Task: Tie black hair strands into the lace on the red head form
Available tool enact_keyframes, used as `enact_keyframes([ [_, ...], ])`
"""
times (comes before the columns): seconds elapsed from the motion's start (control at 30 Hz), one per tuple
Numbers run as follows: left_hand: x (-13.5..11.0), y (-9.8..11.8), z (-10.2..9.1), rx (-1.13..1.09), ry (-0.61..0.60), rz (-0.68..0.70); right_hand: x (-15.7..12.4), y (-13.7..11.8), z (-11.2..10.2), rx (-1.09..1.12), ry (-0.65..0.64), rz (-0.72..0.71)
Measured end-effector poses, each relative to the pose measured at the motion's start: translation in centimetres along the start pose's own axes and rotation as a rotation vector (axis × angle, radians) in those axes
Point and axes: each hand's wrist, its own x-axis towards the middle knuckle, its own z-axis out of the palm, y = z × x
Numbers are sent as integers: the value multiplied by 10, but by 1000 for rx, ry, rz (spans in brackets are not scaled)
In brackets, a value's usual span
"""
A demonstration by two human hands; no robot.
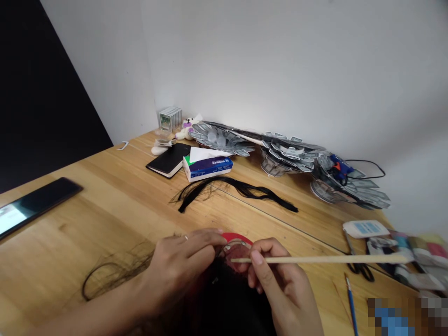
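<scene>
In front of me is a mound of black hair (231, 298) with a red, rounded piece (238, 237) and a sheer pinkish-brown netting (240, 252) at its far edge; it looks like a wig cap. My right hand (278, 275) pinches a thin wooden stick (315, 259) between thumb and fingers. The stick's left tip meets the netting; whether it has a hook is too small to see. My left hand (185, 259) is closed, its fingertips pressed at the netting's left edge. Loose dark strands (119, 270) trail out leftward from behind this hand.
A hank of black hair (241, 186) lies beyond my hands, near a tissue pack (208, 167) and black notebook (170, 159). A phone (38, 205) is at left. Right: scissors (362, 270), blue brush (351, 303), paper flower shapes (287, 154) along the wall.
</scene>
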Motion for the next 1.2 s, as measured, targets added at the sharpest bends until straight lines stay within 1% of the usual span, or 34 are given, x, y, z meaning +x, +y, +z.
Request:
enact_keyframes([
  [0.07,0,-1,-5,2,-31,47,0,0,0,-2,8,-2],
  [0.13,1,-2,-7,-14,-66,67,-1,0,1,5,17,2],
  [0.2,1,-1,-7,-51,-91,28,-2,0,1,10,23,12],
  [0.27,2,-1,-3,-98,-100,-79,-2,1,2,5,28,15],
  [0.37,5,-2,0,-164,-111,-348,-2,1,2,-5,36,2],
  [0.47,10,-5,-3,-252,-178,-578,-2,0,3,-12,35,3],
  [0.6,15,-4,-8,-348,-237,-758,-2,-2,3,-21,49,6],
  [0.67,18,-2,-8,-397,-264,-825,-2,-3,3,-20,49,4],
  [0.73,20,1,-6,-469,-322,-884,-2,-3,3,-20,44,3],
  [0.87,26,4,-5,-697,-474,-963,-2,-3,2,-31,42,8],
  [0.97,31,1,-8,-825,-542,-1009,-2,-2,1,-25,50,14],
  [1.07,35,-4,-13,-869,-618,-1013,-3,-2,1,-22,45,18],
  [1.2,40,-7,-18,-876,-747,-957,-3,-3,3,6,60,18],
])
